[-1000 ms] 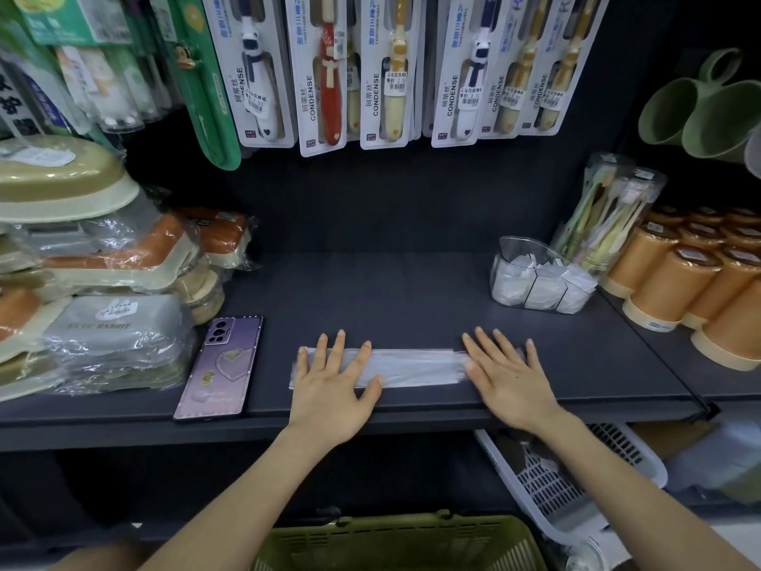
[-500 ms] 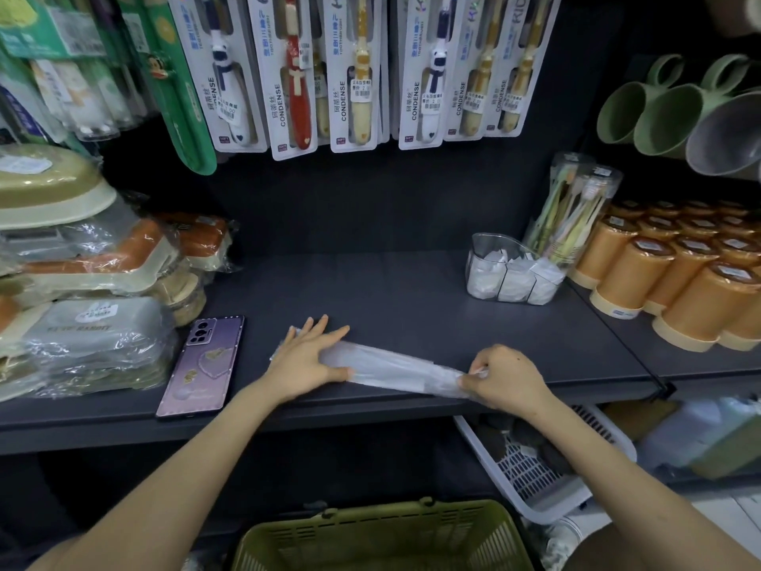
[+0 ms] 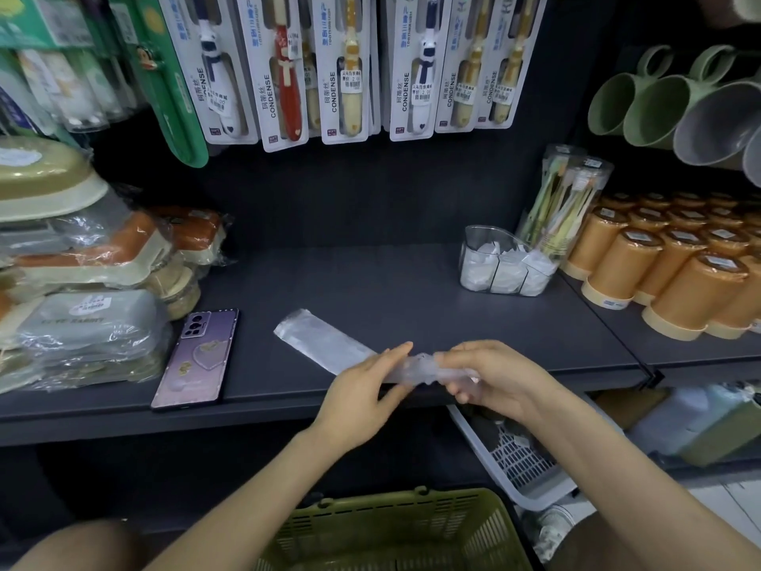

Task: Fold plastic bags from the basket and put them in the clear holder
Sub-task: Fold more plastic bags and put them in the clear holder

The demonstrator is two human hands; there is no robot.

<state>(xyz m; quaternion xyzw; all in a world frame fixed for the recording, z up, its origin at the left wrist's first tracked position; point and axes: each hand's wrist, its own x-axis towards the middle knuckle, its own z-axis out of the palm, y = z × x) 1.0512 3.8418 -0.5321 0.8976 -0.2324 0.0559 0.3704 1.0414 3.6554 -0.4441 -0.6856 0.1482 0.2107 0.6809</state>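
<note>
Bag strip (image 3: 321, 344) between hands: left hand (image 3: 362, 393), right hand (image 3: 490, 377)

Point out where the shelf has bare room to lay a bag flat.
The shelf is barest in the middle, behind the bag, between the phone and the clear holder. A smaller patch lies before the holder, left of the orange cups. Crowded: the left end with wrapped boxes, the right with cups.

Plastic bag (image 3: 325, 344) folded into a long strip, far end lying on the dark shelf (image 3: 370, 290); left hand (image 3: 362, 389) holds it between fingers and thumb; right hand (image 3: 494, 377) curled round the crumpled near end; clear holder (image 3: 502, 265) with folded bags back right, beside orange cups (image 3: 659, 274); purple phone (image 3: 195, 358) lies left; green basket (image 3: 395, 533) below.
</note>
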